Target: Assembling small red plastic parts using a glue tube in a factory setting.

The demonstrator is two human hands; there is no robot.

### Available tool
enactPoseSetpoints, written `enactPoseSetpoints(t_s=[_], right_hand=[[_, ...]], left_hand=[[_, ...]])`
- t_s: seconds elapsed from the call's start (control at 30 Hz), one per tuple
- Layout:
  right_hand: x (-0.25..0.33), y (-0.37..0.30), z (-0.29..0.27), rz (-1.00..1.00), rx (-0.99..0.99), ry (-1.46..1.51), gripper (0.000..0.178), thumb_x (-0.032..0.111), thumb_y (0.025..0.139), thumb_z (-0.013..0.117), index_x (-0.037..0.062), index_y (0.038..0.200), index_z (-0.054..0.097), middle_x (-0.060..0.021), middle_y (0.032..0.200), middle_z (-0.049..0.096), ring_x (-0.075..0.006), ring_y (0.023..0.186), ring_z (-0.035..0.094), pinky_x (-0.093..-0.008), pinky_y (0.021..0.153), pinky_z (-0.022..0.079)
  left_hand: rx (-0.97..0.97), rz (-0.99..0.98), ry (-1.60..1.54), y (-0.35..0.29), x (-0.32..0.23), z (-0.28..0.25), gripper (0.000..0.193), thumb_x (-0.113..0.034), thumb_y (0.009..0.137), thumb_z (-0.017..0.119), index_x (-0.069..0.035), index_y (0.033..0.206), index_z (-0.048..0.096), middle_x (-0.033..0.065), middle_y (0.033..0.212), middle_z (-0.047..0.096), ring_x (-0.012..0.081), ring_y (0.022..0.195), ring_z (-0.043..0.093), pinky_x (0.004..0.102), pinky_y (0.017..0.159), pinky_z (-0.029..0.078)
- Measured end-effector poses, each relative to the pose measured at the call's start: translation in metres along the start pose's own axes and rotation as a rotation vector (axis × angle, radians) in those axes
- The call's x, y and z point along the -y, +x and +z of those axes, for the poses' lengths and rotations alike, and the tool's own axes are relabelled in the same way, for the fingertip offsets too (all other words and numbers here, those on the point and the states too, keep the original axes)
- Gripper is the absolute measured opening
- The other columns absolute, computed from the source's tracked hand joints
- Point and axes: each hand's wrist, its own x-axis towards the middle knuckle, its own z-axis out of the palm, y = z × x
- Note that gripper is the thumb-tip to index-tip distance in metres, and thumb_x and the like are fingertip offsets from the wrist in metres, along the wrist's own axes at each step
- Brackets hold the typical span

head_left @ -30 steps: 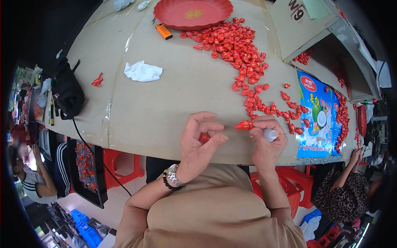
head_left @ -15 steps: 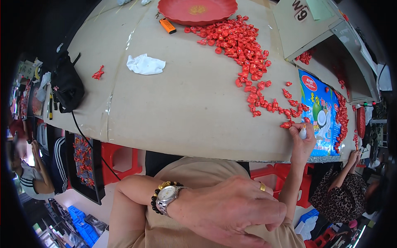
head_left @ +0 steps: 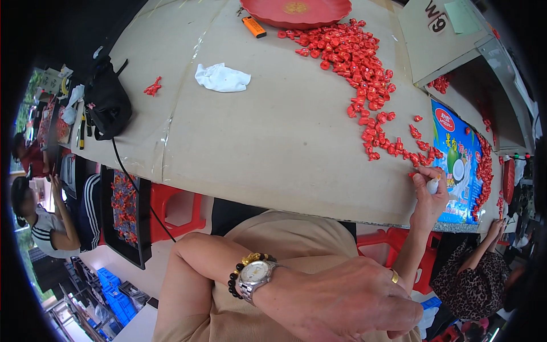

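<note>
Little has moved: right hand (head_left: 428, 196) pinches a white piece (head_left: 433, 185) beside red candies (head_left: 364, 62); left hand (head_left: 347, 299) loosely curled.

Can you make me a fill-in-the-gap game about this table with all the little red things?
The right hand holds a small ____ object.
The red pieces trail away from a red ____ at the table's far edge.
A crumpled white ____ lies on the table.
The left hand wears a wrist____.

Missing words: white; tray; cloth; watch
</note>
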Motion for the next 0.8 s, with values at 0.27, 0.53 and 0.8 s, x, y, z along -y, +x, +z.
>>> enactPoseSetpoints(t_s=[0.27, 0.53, 0.8], right_hand=[[0.014, 0.022, 0.015, -0.256, 0.082, -0.475, 0.022, 0.000, 0.072, 0.071, 0.0025, 0.093, 0.068, -0.0063, 0.081, 0.050, -0.0180, 0.075, 0.053, -0.0319, 0.063, 0.045], [0.024, 0.024, 0.022, -0.267, 0.080, -0.612, 0.017, 0.003, 0.069, 0.073, 0.0041, 0.084, 0.066, -0.0089, 0.080, 0.051, -0.0266, 0.071, 0.055, -0.0369, 0.062, 0.044], [0.032, -0.004, 0.020, -0.266, 0.101, -0.467, 0.016, -0.003, 0.067, 0.070, 0.0013, 0.081, 0.065, -0.0095, 0.078, 0.052, -0.0253, 0.071, 0.056, -0.0363, 0.062, 0.044]], left_hand=[[-0.020, 0.021, -0.049, -0.002, 0.005, 0.000, 0.042, -0.044, 0.070, 0.075, -0.009, 0.080, 0.055, 0.0032, 0.067, 0.053, 0.0195, 0.058, 0.052, 0.0303, 0.053, 0.039], [-0.178, -0.285, -0.271, -0.002, 0.004, -0.030, 0.009, -0.009, 0.081, 0.060, -0.004, 0.083, 0.052, 0.0058, 0.075, 0.053, 0.0175, 0.063, 0.051, 0.0311, 0.052, 0.038], [-0.697, -0.533, -0.618, -0.016, 0.053, -0.068, 0.015, 0.000, 0.087, 0.052, -0.007, 0.100, 0.048, 0.0074, 0.108, 0.053, 0.0140, 0.085, 0.056, 0.0243, 0.068, 0.044]])
